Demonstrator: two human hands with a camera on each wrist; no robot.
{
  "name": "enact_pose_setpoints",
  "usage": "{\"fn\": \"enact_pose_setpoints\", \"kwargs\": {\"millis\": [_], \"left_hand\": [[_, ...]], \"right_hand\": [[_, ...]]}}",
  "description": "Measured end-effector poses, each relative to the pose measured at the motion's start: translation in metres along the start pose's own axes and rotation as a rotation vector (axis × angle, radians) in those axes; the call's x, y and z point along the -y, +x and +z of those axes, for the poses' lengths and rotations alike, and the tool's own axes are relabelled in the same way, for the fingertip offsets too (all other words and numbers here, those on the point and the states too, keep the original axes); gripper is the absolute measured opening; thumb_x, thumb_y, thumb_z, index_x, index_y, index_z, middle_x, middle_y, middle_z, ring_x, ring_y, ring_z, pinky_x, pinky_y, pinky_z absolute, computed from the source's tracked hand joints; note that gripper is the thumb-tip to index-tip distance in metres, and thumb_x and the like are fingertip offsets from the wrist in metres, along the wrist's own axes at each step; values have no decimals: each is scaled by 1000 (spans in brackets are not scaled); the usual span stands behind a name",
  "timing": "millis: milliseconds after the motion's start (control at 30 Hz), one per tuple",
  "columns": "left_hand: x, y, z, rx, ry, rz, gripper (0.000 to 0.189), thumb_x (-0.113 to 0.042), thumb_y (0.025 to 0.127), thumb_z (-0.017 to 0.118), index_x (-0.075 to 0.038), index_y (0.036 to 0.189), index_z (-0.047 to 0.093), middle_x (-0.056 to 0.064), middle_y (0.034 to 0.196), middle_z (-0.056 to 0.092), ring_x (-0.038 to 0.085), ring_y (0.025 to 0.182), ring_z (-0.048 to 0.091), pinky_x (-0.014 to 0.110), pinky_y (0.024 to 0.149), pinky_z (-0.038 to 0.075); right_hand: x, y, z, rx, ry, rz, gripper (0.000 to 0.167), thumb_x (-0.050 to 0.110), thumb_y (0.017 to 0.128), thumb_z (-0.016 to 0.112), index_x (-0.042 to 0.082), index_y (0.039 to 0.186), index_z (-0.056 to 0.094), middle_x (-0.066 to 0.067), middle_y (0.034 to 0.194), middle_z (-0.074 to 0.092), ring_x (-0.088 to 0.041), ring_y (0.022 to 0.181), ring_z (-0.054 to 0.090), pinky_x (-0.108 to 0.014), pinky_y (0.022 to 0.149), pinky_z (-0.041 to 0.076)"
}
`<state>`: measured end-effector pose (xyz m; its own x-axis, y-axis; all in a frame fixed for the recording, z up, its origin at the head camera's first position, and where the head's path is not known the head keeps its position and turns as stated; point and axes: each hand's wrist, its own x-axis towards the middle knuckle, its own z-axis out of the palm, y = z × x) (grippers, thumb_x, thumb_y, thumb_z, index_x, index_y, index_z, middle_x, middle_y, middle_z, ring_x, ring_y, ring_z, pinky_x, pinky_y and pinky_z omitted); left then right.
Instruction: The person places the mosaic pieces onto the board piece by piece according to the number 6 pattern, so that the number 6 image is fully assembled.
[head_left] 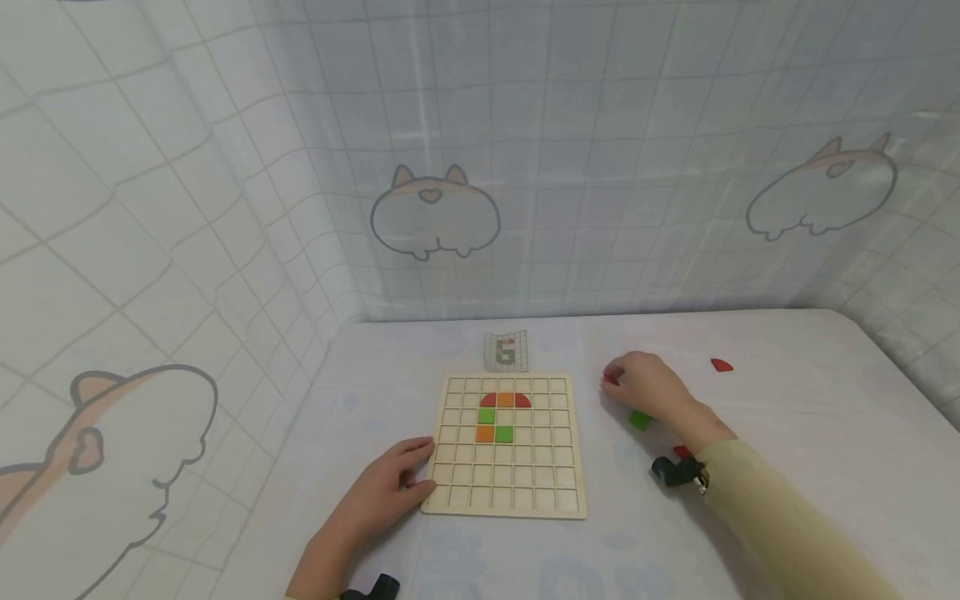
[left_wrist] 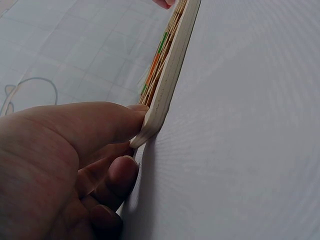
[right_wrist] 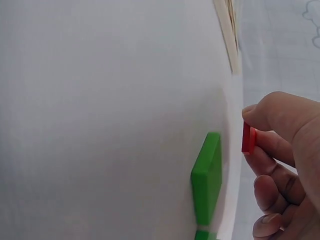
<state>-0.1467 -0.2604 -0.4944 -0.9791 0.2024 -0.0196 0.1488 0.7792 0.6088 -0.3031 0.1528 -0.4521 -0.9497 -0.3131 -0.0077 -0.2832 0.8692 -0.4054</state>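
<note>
- Wooden board (head_left: pixel 506 475) on the table, gridded into shallow square cells; six hold tiles. Second row from its far edge: red, orange, red; third row: green; fourth: orange, then green.
- Right hand (head_left: pixel 648 385), right of the board: thumb and fingers nearly together, pinching a red piece (right_wrist: pixel 246 137)—seen almost edge-on in the right wrist view, its longer side running down from the thumb tip in that picture.
- Left hand (head_left: pixel 386 483): thumb and fingers spread, touching the board's left edge.
- Right of the board, near the right arm: green pieces (right_wrist: pixel 206 177) and another red piece (head_left: pixel 682 452); farther right, a rounded red wedge (head_left: pixel 722 365).
- Just beyond the board's far edge: a small pattern card (head_left: pixel 506 351).
- White table covering (head_left: pixel 817 425) beneath; behind the board, pale grid-lined curtains (head_left: pixel 600 167) with cartoon animals.
</note>
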Motion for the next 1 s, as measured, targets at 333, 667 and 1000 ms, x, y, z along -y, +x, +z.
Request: {"fn": "enact_pose_setpoints", "kwargs": {"millis": [333,667,1000], "left_hand": [[1,0,0,0,-1,-7,57,-27,88,76,-15,141,57,-15,140,48,2,78,51,23,69,43],[0,1,0,-15,-8,1,57,-25,88,77,-12,140,58,-13,140,50,3,78,50,24,69,43],[-1,1,0,-7,-11,-23,57,-26,87,77,-13,140,58,-15,139,50,4,78,51,24,68,43]], "right_hand": [[11,-9,5,-24,-7,-29,19,25,88,74,9,99,75,-3,96,69,-18,78,56,-35,70,49],[27,-19,11,-45,37,-84,16,23,85,76,11,96,75,2,90,68,-17,80,56,-34,70,49],[43,-23,16,-54,33,-167,9,25,84,76,16,87,73,8,82,65,-12,73,53,-31,66,44]]}}
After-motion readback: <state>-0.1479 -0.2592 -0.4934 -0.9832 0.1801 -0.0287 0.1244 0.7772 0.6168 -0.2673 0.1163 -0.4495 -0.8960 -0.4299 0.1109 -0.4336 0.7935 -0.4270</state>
